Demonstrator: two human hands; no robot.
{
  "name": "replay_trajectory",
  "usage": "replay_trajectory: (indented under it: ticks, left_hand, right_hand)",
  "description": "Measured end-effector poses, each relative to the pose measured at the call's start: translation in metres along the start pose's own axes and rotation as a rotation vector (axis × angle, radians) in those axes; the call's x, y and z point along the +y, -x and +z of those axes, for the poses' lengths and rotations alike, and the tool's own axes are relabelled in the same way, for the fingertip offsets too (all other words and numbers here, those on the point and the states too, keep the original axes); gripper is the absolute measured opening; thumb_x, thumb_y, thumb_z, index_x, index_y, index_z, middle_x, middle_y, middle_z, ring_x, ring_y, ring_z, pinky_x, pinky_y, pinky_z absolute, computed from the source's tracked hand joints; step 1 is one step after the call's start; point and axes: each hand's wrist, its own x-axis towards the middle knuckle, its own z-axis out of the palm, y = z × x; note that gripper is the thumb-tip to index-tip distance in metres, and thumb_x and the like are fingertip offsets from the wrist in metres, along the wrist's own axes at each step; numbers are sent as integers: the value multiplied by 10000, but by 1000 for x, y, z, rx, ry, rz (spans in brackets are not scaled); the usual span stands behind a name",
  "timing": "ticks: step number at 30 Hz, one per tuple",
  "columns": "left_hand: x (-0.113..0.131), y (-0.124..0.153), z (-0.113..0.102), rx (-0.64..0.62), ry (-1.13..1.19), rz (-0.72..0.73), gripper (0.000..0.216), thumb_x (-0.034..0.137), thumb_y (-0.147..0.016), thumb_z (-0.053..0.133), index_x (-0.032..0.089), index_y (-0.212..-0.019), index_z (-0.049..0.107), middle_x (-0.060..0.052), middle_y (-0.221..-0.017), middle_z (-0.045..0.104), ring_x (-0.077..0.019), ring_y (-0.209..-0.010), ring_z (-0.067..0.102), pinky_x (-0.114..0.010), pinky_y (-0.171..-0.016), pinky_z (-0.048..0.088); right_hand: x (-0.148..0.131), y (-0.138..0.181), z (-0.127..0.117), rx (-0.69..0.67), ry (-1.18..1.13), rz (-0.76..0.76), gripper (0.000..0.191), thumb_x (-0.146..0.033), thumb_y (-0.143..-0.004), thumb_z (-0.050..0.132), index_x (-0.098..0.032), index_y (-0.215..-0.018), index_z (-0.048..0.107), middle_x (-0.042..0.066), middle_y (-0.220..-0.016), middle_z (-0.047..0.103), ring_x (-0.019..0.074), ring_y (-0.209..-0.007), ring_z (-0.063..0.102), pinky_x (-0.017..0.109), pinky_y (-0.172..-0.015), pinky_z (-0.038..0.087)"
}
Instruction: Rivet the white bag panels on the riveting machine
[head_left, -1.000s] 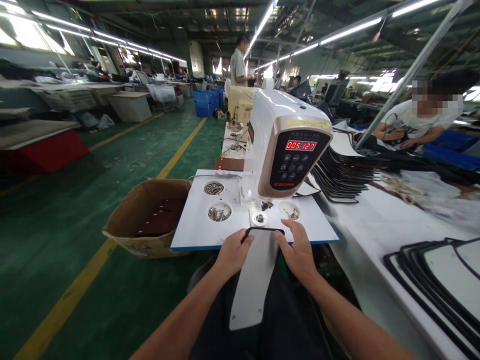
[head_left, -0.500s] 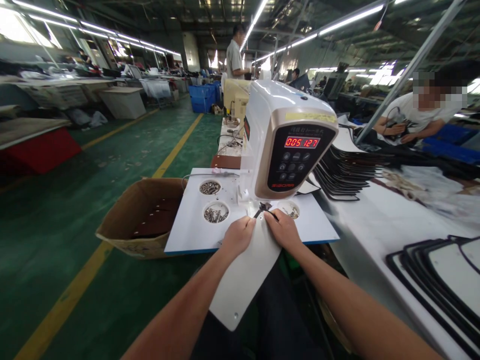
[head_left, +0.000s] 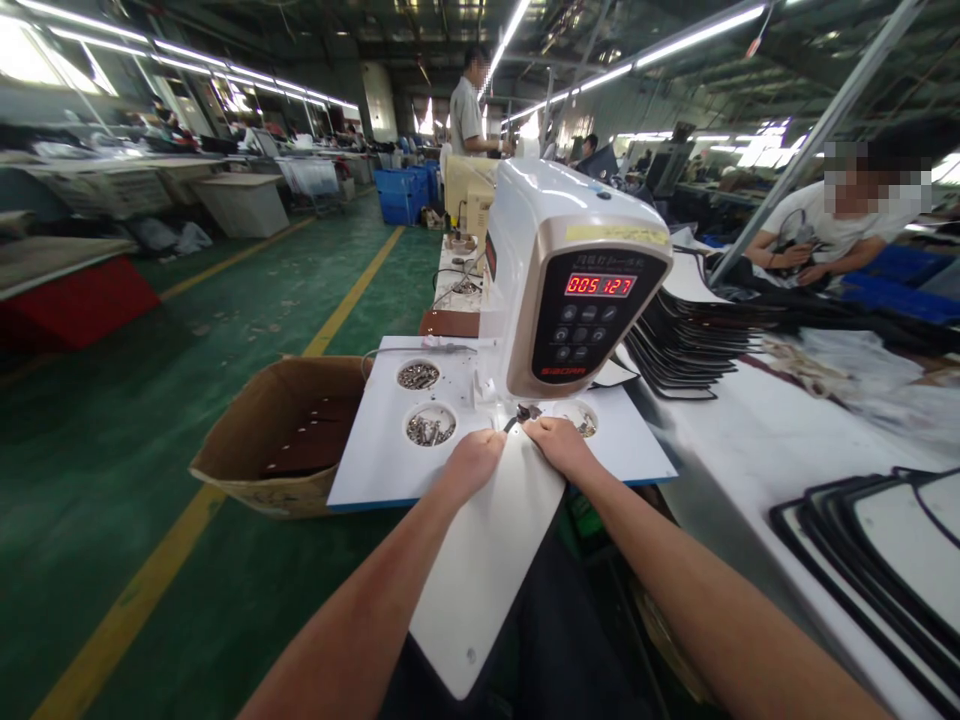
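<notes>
Two hands on one white panel [head_left: 487, 560]; the left hand [head_left: 472, 465] curls its fingers over the panel's upper left corner; the right hand [head_left: 559, 445] pinches the upper right edge with fingers folded down; neither holds anything else. The panel's top end lies on the bench [head_left: 375, 470] directly under the machine [head_left: 555, 230], at the small metal head [head_left: 523, 412]; its lower end hangs off the bench's near edge over the lap, swung to the left.

Change over the last second: the view from a second back shows the panel's dark-rimmed end short of the head, with the hands flatter and spread to either side; half a second back it is pushed up to the head; now the hands sit closer together and more closed, and the end is tucked further in (the dark rim is almost hidden behind the knuckles). The red counter [head_left: 600, 285] reads 005 127 in all three views; my judgement is that the piece is being lined up and no stroke has landed.

Around: dishes of metal fittings [head_left: 430, 425] sunk in the bench; a cardboard box [head_left: 277, 430] on the floor to the left; a stack of black-rimmed panels [head_left: 690, 350] behind on the right; a co-worker [head_left: 840, 230] bent over the far bench.
</notes>
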Motion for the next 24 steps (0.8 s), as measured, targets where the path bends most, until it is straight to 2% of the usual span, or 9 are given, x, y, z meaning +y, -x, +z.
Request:
replay_trajectory:
  ticks: [14,24]
  left_hand:
    - [-2,1,-1,12,22,38,433,486,-870,355,182,-628,546,-17,-698,631,-150,-689,520,-274,-659,371]
    - [-3,1,0,9,40,21,414,472,-869,362,187,-610,516,9,-644,577,-140,-651,483,-271,-642,351]
  right_hand:
    - [0,5,4,13,-44,-22,442,-467,-913,412,-189,-585,516,54,-689,648,182,-707,543,277,-656,342]
    - [7,0,4,-14,-80,-42,407,-420,-923,410,-186,-643,591,88,-808,693,193,-787,571,281,-737,368]
